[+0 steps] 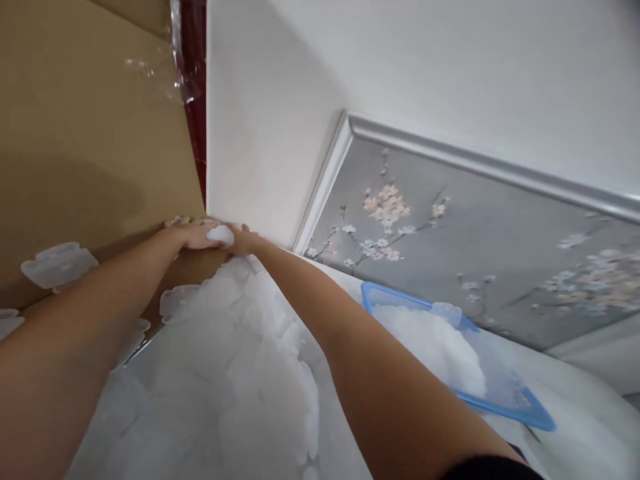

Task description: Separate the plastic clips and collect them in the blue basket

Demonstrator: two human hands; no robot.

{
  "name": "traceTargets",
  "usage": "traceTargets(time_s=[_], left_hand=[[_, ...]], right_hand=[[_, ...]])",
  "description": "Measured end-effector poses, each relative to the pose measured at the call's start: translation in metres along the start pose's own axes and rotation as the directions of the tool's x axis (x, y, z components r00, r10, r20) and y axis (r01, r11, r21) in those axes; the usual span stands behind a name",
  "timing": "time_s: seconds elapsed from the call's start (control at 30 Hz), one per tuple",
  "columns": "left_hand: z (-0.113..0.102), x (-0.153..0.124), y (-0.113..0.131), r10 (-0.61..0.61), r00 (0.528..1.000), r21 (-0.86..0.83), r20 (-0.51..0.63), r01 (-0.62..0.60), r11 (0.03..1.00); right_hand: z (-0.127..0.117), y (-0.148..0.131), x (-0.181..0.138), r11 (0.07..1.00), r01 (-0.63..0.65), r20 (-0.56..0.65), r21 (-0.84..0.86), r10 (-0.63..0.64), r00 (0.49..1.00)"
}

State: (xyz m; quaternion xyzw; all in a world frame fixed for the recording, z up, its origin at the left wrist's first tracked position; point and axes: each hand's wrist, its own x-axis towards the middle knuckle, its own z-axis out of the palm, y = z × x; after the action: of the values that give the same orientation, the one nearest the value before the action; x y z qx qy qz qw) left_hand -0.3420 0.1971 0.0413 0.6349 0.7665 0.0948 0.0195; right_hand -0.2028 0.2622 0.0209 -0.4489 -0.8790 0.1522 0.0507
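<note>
At the far end of a pile of white, rounded thin pieces (pixel 240 360), my two hands meet close to the corner by the cardboard. My left hand (pixel 197 233) reaches forward with its fingers curled around the left side of a small white rounded piece (pixel 221 234). From the right, my right hand (pixel 243 241) closes on the same piece, its fingers partly hidden. The exact kind of the piece is too small and blurred to tell. Several translucent tabbed pieces (pixel 60 265) lie on the brown cardboard (pixel 85 133) beside my left forearm.
On the right, a blue-rimmed basket (pixel 510 407) holds white material and leans near the wall. A silver-framed panel with painted blossoms (pixel 425 247) covers part of the wall. Clear plastic wrap (pixel 177 67) hangs at the cardboard's upper edge, by a dark red strip (pixel 195 113).
</note>
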Motion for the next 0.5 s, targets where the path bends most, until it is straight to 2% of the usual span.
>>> traceTargets(time_s=[0.1,0.17,0.3,0.4,0.5], left_hand=[[0.012,0.010,-0.001,-0.012,1.000,-0.002,-0.006,0.012,1.000],[0.014,0.011,0.001,0.011,0.999,-0.019,-0.035,-0.011,1.000],[-0.004,-0.002,0.015,0.063,0.992,-0.060,-0.110,-0.070,0.996],[-0.024,-0.039,0.035,0.127,0.976,-0.066,-0.176,-0.141,0.988],[-0.028,-0.106,0.060,0.288,0.940,-0.047,-0.180,-0.301,0.953]], right_hand=[[0.016,-0.003,0.011,0.999,-0.043,-0.061,-0.019,0.042,0.997],[0.016,-0.006,0.009,0.999,-0.011,-0.094,-0.051,0.007,0.996],[-0.018,-0.008,-0.016,0.987,0.103,-0.145,-0.120,-0.120,0.982],[-0.054,-0.001,-0.066,0.976,0.151,-0.199,-0.156,-0.181,0.963],[-0.070,0.015,-0.151,0.958,0.212,-0.191,-0.194,-0.249,0.949]])
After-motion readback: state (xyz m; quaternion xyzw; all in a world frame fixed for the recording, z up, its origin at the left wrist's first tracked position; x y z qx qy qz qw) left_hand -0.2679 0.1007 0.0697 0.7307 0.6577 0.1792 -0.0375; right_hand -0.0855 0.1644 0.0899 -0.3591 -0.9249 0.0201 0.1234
